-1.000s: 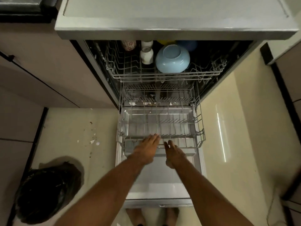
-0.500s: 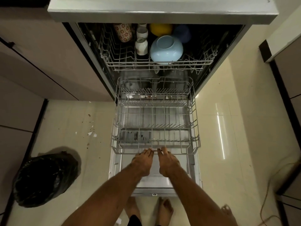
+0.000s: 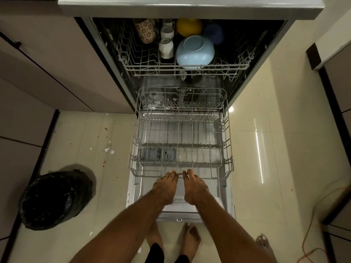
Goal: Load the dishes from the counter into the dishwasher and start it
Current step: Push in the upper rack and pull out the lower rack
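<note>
Floor: pale shiny tiles [image 3: 250, 168], with small crumbs and paper bits [image 3: 107, 149] on the left side.
Dishwasher: it [image 3: 106, 46] is open under the grey counter [image 3: 190, 6], and its door [image 3: 136, 186] lies flat.
Bottom rack: this wire rack [image 3: 226, 141] is pulled far out over the door.
Top rack: it [image 3: 144, 69] sits higher up, with its back part under the counter.
Dishes: all in the top rack. A light blue bowl [image 3: 195, 52] is upside down in front, with a yellow bowl [image 3: 188, 27] and a dark blue bowl [image 3: 213, 33] behind it. Two white cups [image 3: 166, 48] and a flowery cup [image 3: 145, 31] are on its left.
Left hand: its [image 3: 166, 186] fingers curl over the bottom rack's front wire.
Right hand: it [image 3: 193, 186] grips the same wire, just beside the left hand.
Bin bag: black [image 3: 55, 198], on the floor to the left.
</note>
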Motion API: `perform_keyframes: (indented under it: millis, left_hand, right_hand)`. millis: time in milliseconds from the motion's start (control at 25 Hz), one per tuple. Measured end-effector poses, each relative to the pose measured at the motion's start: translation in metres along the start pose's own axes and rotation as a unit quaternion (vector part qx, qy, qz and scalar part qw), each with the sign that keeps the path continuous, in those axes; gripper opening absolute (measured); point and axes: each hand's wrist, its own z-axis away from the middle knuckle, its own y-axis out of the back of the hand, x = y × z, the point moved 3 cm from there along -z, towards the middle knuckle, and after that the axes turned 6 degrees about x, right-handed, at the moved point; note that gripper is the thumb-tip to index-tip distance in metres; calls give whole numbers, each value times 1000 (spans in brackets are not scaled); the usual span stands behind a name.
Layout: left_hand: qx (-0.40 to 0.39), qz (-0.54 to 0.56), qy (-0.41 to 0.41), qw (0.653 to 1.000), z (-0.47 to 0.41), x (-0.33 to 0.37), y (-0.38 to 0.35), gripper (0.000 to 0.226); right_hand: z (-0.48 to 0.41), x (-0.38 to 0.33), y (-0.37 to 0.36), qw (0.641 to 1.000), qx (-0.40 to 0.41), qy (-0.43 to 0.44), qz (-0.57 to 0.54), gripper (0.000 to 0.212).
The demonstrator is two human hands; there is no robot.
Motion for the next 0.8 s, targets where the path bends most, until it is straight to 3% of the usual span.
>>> perform_keyframes:
  millis: [120, 320, 520, 800]
  left_hand:
    - [23, -27, -2, 999, 4, -4, 8, 107]
    - [143, 8, -2, 990, 28, -17, 65, 100]
    - [232, -11, 4, 973, 89, -35, 149, 95]
    - [284, 27, 69, 956, 206, -73, 263, 98]
  right_hand:
    - [0, 0, 11, 1000, 6, -4, -5, 90]
    - [18, -6, 67, 994, 113, 11, -10, 84]
    - [43, -27, 159, 984, 174, 22, 6, 83]
    - [99, -88, 288, 969, 236, 70, 15, 84]
